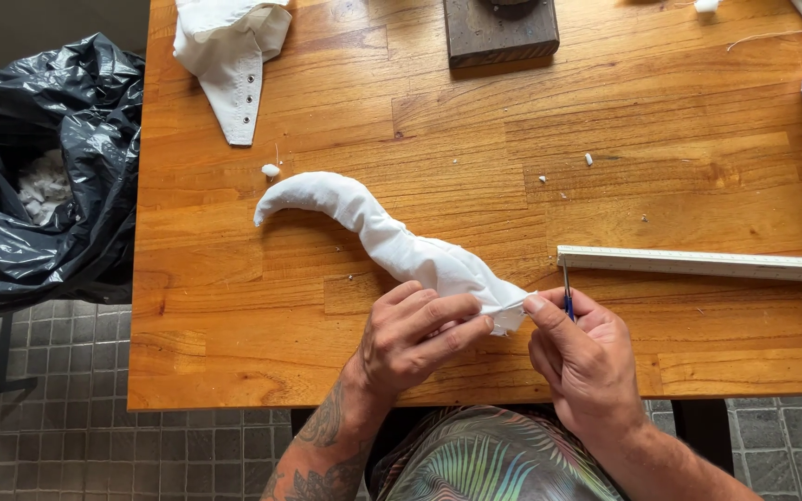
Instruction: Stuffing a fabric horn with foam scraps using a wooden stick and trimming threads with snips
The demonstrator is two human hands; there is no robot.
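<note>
A long, curved, stuffed white fabric tube (364,223) lies on the wooden table (420,111), its thin tip pointing left. My left hand (415,339) pinches the tube's open near end between fingers and thumb. My right hand (582,357) touches the same end with its thumb and holds a thin blue-handled tool (567,299) upright between the fingers.
A long pale ruler (698,263) lies to the right. A white fabric piece with snaps (231,56) sits at the far left, a dark wooden block (500,32) at the far middle. A black rubbish bag (39,167) stands left of the table. Small stuffing bits dot the tabletop.
</note>
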